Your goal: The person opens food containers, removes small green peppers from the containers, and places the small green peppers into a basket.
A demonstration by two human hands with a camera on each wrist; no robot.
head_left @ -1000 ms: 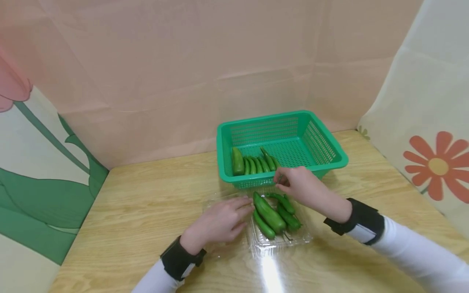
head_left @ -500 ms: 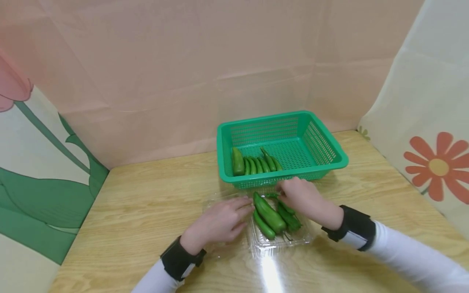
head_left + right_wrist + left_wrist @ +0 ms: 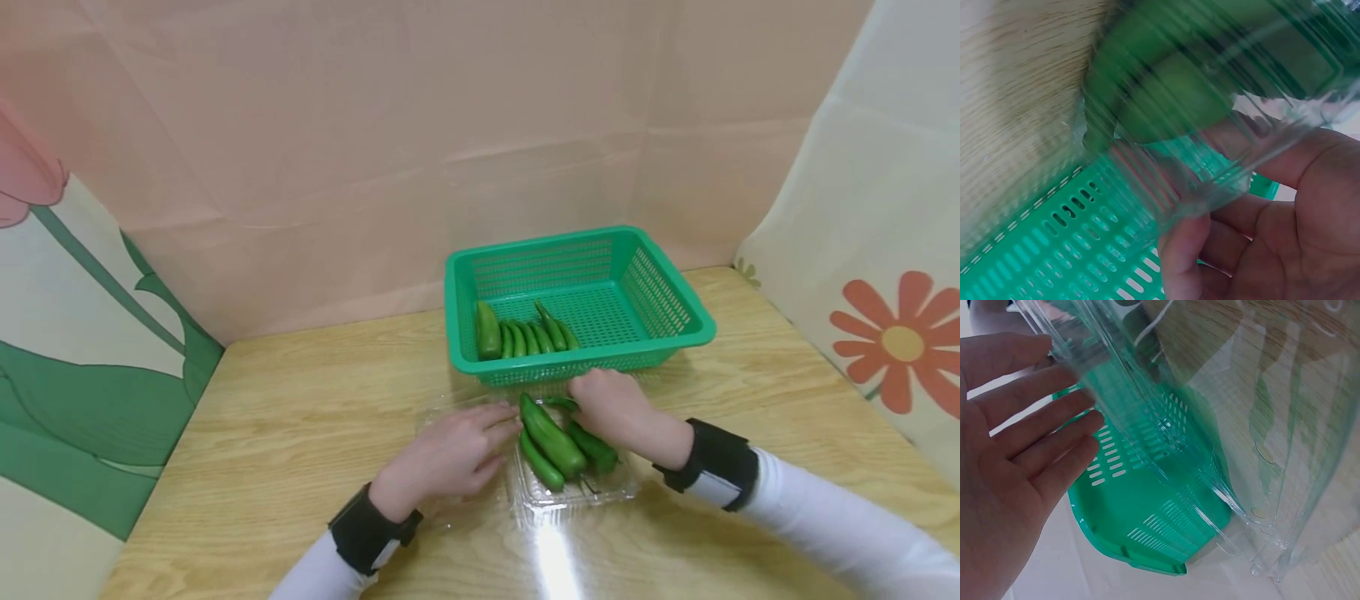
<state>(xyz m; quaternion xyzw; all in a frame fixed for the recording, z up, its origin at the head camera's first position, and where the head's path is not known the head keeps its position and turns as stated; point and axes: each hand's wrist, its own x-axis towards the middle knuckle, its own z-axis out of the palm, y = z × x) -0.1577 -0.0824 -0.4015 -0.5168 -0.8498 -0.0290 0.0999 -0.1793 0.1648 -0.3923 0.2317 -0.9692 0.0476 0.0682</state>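
A clear plastic clamshell box [image 3: 543, 507] lies open on the table, holding several green peppers [image 3: 553, 437], the largest one in front. My left hand [image 3: 453, 450] lies over the lid side, its straight fingertips right at the box's left edge. The left wrist view shows those fingers [image 3: 1041, 431] extended beside the clear plastic, gripping nothing. My right hand [image 3: 611, 408] reaches down into the box's far right part, covering a pepper there. Through the clear wall in the right wrist view, thumb and fingers are close around a pepper's end [image 3: 1172, 100]; I cannot tell whether they pinch it.
A green plastic basket [image 3: 577, 354] stands right behind the box. Inside, at its front left, a row of several green peppers [image 3: 487, 333] lies side by side. A pink cloth wall [image 3: 330, 167] rises behind the wooden table [image 3: 315, 400].
My right hand has come down from near the basket's front rim into the box, over the peppers at its far right. The left hand has stayed in place.
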